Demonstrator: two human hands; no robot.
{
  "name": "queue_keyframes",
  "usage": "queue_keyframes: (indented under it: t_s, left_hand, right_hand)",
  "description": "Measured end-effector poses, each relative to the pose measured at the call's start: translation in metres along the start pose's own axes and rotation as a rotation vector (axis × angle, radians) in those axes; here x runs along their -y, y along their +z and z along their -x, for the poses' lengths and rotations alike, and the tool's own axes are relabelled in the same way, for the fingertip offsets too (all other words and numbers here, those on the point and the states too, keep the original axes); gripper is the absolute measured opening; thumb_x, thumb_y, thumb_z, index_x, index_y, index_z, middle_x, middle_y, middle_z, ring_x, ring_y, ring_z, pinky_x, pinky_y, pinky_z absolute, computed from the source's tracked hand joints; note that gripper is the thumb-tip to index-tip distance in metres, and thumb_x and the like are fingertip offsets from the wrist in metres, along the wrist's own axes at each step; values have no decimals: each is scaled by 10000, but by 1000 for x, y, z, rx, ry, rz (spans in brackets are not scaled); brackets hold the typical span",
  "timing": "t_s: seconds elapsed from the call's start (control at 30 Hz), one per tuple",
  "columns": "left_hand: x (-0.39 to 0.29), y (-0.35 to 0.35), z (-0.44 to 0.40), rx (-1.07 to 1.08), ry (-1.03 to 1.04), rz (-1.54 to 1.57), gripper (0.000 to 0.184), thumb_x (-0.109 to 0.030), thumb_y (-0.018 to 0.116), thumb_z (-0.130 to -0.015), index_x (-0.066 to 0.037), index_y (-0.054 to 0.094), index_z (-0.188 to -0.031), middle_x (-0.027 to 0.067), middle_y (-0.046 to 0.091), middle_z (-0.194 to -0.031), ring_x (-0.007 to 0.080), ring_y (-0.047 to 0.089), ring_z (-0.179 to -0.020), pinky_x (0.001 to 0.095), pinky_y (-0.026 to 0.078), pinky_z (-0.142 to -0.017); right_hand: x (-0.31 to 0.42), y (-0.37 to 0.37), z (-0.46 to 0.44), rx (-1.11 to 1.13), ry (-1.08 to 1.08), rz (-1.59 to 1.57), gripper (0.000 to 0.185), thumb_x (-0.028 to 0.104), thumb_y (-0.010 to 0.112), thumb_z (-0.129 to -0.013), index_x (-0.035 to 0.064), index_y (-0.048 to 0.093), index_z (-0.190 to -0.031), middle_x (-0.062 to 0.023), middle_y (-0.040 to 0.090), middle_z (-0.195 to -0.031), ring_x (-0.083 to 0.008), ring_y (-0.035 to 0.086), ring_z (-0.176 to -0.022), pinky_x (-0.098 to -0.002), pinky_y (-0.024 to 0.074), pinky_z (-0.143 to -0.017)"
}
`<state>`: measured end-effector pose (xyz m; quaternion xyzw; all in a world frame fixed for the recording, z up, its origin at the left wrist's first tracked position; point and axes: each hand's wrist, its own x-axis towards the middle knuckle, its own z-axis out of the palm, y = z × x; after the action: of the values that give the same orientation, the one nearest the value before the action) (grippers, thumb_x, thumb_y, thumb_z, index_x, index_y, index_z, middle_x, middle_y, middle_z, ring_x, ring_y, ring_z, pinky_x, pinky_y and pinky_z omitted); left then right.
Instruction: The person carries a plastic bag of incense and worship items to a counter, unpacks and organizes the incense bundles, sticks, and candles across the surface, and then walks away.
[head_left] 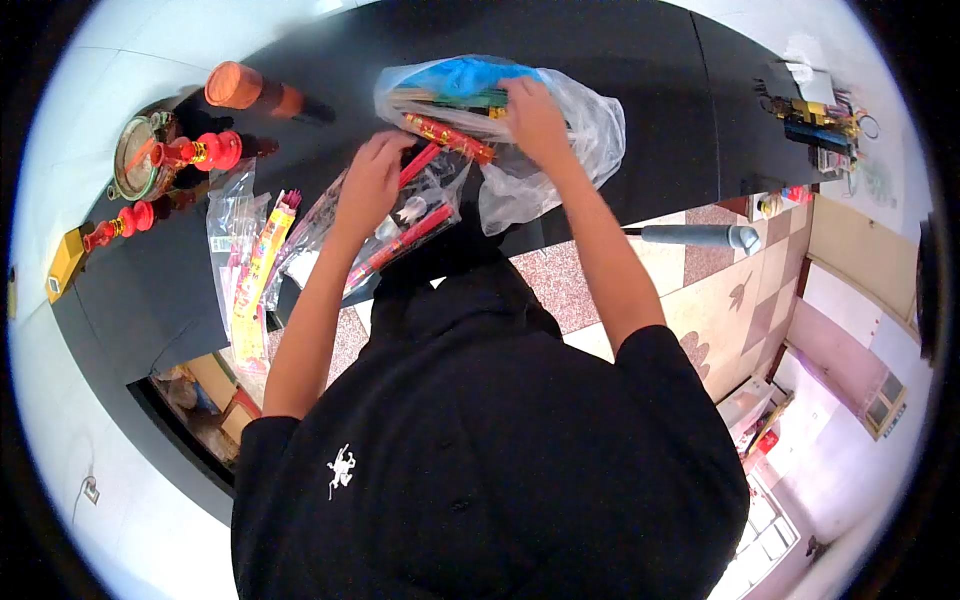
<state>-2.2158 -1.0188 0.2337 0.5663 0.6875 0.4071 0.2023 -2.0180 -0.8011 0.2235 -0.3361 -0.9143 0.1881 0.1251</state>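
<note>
A translucent plastic bag (595, 125) lies on the black tabletop, with blue plastic, thin sticks and a green bundle showing inside. My right hand (540, 120) reaches over it, fingers curled on the bag near the blue part. My left hand (372, 180) is above clear plastic packaging (440, 192), fingers bent with a gap to the thumb; nothing is visibly held. Between my hands, a red stick-shaped packet with gold print (450, 138) rests at the bag's opening. Red sticks, one of them a long red stick (405, 240), lie around the clear packaging.
Left of my arm lies a yellow-and-pink packet of incense sticks (262, 265) in plastic. Red candle holders (205, 152), a round pot (140, 155) and an orange-topped cylinder (235, 87) stand at the far left. A grey tube (690, 236) shows beyond the table's right edge.
</note>
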Motion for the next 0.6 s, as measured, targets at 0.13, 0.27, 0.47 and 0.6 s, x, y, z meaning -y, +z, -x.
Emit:
queue_keyframes:
  t_s: [0.13,0.27,0.47,0.6]
  left_hand:
    - [-1,11,-62,0,-56,-206,373,-93,594,-890,-73,592,-1262,176,585,-1255,369,573,-1133,450,471,-973]
    - [34,11,-83,-8,-93,-290,565,-153,705,-822,-123,532,-1359,184,532,-1365,402,566,-1179,466,471,-1002]
    - [52,4,-81,37,-99,-370,708,-169,771,-764,-138,486,-1411,178,511,-1408,405,559,-1216,461,477,-1008]
    - [71,-2,-72,42,-234,-275,724,-163,777,-747,-112,483,-1406,167,524,-1406,375,559,-1227,446,479,-1003]
  right_hand:
    - [-34,-5,-20,121,-137,186,491,234,675,-790,95,601,-1256,-110,589,-1271,-322,550,-1194,-504,464,-977]
    - [-30,1,-34,289,-88,320,721,361,807,-666,128,555,-1300,-83,573,-1295,-307,534,-1233,-532,450,-988]
    - [-34,-8,-45,383,-166,161,759,382,817,-673,102,527,-1316,-139,572,-1285,-326,542,-1226,-527,457,-976]
    - [-48,1,-42,419,-90,12,615,344,781,-744,90,552,-1256,-153,616,-1217,-369,586,-1154,-480,483,-947]
